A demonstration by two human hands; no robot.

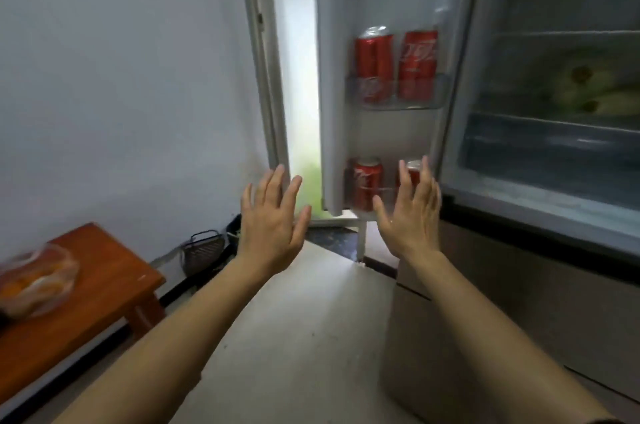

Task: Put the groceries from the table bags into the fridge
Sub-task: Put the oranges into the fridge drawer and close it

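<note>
Pale wall (121, 77) fills the upper left of the frame, and light floor tiles (304, 319) run up the middle toward the fridge (554, 181), which takes the right side. Its fridge door (332, 94) stands swung open at centre top, inner side facing me. On the upper door shelf (398, 104) two red cola cans (374, 66) stand upright side by side. On the lower door shelf another cola can (367, 182) stands upright, with a fourth can (414, 169) just right of it, mostly hidden behind my fingers. Inside the fridge, at the right edge, blurred green vegetables (581, 84) lie on a wire shelf. My left hand (272, 219) is raised in mid frame, fingers spread and straight, grasping nothing, just left of the door's bottom corner. My right hand (410, 212) is raised the same way, released and empty, its fingers overlapping the fourth can; whether they touch it I cannot tell. At lower left the reddish wooden worktop (104, 281) carries a clear plastic bag (34, 281) with orange fruit inside, blurred, well apart from both hands. A dark basket (204, 250) sits on the floor against the wall, between the worktop and the fridge.
</note>
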